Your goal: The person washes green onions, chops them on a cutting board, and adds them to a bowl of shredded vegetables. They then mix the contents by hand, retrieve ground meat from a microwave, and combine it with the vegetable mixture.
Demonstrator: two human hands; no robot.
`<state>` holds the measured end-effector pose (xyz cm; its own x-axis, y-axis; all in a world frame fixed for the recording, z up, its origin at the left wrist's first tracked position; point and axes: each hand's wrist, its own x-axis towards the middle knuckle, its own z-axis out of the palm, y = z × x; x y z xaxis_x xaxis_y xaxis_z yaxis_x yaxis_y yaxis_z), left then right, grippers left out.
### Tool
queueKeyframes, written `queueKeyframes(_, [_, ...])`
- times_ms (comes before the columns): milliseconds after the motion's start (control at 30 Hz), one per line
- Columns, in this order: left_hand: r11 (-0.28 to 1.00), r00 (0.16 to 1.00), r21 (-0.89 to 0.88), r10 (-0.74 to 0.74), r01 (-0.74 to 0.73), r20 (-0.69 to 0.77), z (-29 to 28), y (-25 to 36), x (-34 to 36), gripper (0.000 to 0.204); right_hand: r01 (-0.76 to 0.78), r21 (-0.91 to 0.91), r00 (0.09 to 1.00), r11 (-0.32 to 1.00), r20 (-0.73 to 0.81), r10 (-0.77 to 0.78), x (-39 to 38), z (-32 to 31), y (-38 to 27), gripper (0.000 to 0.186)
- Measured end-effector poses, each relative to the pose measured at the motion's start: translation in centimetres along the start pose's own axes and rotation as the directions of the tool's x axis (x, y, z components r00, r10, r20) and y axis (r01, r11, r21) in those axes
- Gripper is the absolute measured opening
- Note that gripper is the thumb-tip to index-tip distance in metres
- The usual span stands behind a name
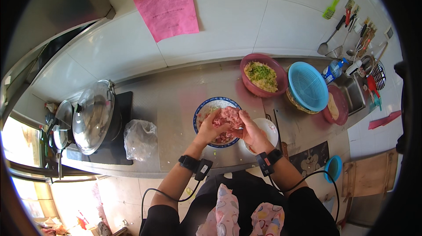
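My left hand [209, 130] and my right hand [254, 134] hold a lump of pink minced meat [230, 117] between them, with the fingers curved round its sides. The lump is over a bowl with a blue patterned rim [196, 116]. More minced meat lies in the bowl, along with pale bits near its far side. A white plate [269, 131] sits right of the bowl, partly hidden under my right hand; there are small smears on it. Each wrist wears a black band with a small box and cable.
A reddish bowl [247, 88] of shredded food topped with chopped greens stands behind, beside a blue basket [307, 84]. Dough lies in a red basin [342, 112] near the sink [354, 91]. At left are a clear plastic bag [140, 139] and a large lidded pan [93, 117].
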<state>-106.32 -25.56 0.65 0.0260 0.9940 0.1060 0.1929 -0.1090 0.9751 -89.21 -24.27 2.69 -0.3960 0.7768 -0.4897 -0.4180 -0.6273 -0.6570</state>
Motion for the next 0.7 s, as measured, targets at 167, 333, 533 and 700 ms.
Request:
queueKeyframes(167, [0.994,0.995,0.036,-0.101,0.100,0.011,0.5,2.1,1.3,0.039,0.027,-0.085,1.000,0.996,0.009,-0.027,0.1,1.0,0.0,0.045])
queueKeyframes(333, [0.996,0.995,0.075,-0.044,0.037,0.093,-0.4,2.8,2.1,0.028,-0.037,-0.176,0.999,0.984,0.026,0.042,0.3,0.9,-1.1,0.040])
queueKeyframes(533, [0.971,0.983,-0.179,-0.137,0.158,0.123,-0.7,0.5,2.6,0.023,-0.030,-0.278,0.999,0.960,0.033,0.041,0.4,0.6,-1.3,0.043])
queueKeyframes(700, [0.690,0.909,-0.612,-0.397,0.388,0.129,-0.7,-1.7,1.9,0.018,-0.023,-0.266,1.000,0.964,0.014,0.028,0.4,0.2,-0.9,0.040])
